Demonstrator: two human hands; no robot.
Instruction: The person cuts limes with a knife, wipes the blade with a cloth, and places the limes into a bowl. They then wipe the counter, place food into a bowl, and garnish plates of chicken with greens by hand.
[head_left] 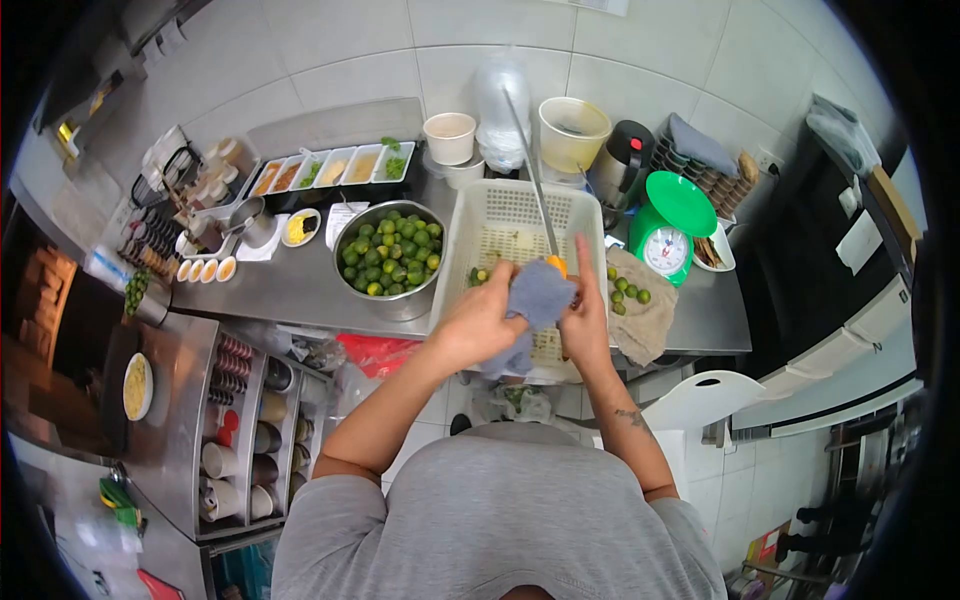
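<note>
My left hand [480,315] is closed on a grey cloth [540,295], held over a white perforated plastic basket [441,290]. A long knife [537,185] with an orange handle end points up and away, its blade over the basket and its lower handle covered by the cloth. At the cloth's right side, my right hand [588,325] is curled around the handle area with the index finger stretched out; the cloth partly hides its grip. A few limes and cut pieces [478,275] lie in the basket.
A steel bowl of limes [390,250] stands left of the basket. On the right, several limes [625,290] lie on a beige towel [642,328], near a green scale [668,245]. Tubs [573,135] stand behind; a white chair [705,398] is at right.
</note>
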